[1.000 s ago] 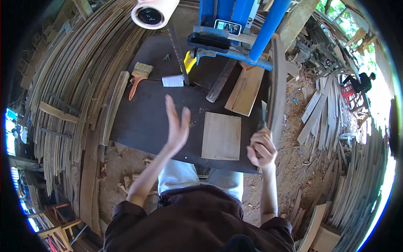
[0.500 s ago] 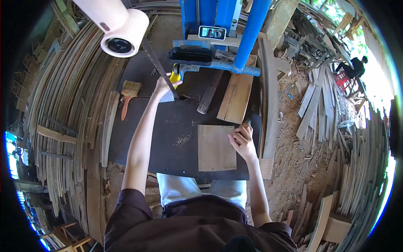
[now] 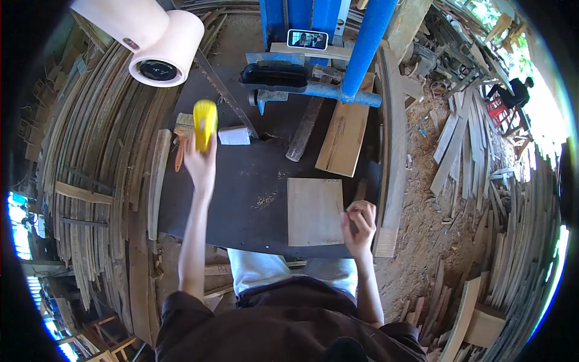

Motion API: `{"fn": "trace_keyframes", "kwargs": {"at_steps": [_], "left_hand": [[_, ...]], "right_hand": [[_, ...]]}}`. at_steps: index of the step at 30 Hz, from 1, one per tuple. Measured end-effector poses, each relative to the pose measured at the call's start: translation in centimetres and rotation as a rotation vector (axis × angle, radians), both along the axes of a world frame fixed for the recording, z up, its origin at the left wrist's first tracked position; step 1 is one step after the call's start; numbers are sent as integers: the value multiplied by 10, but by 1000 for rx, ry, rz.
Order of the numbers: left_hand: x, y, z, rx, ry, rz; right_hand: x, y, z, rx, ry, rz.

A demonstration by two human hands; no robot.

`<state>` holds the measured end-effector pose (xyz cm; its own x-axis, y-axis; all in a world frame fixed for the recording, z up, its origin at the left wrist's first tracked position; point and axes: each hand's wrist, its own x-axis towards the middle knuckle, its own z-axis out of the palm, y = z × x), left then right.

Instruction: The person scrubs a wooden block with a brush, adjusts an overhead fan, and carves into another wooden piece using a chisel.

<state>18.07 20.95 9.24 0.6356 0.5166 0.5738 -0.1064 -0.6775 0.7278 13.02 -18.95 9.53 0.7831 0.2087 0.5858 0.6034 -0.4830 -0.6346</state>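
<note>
My left hand is closed around a yellow tape measure, blurred by motion, above the table's left side. Just behind it lies a paintbrush with an orange handle. A small whitish block rests near the saw blade. My right hand is curled at the right edge of a square wooden board; anything inside its fingers is hidden. Just beyond this hand lies a brown handle, apparently joined to a dark flat piece.
The dark saw table carries a longer plank and a dark bar. A blue machine frame and a phone stand behind. A white cylindrical device hangs upper left. Stacked timber lines the left; a person sits far right.
My left hand has moved left and toward me with the tape measure, away from the saw blade. My right hand has drawn back toward me and slightly right, off the brown handle's end.
</note>
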Motion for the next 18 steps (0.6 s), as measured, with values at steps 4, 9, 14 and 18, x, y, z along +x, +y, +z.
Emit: {"fn": "trace_keyframes", "kwargs": {"at_steps": [4, 9, 14, 18], "left_hand": [[-125, -90, -11, 16, 194, -51], [-191, -182, -45, 44, 292, -455], [-186, -208, -47, 63, 369, -443], [-165, -211, -20, 230, 665, -436]], "right_hand": [[-28, 38, 2, 5, 43, 122], [-33, 40, -11, -64, -4, 81], [-28, 18, -41, -25, 68, -81], [-20, 15, -48, 10, 112, -82]]}}
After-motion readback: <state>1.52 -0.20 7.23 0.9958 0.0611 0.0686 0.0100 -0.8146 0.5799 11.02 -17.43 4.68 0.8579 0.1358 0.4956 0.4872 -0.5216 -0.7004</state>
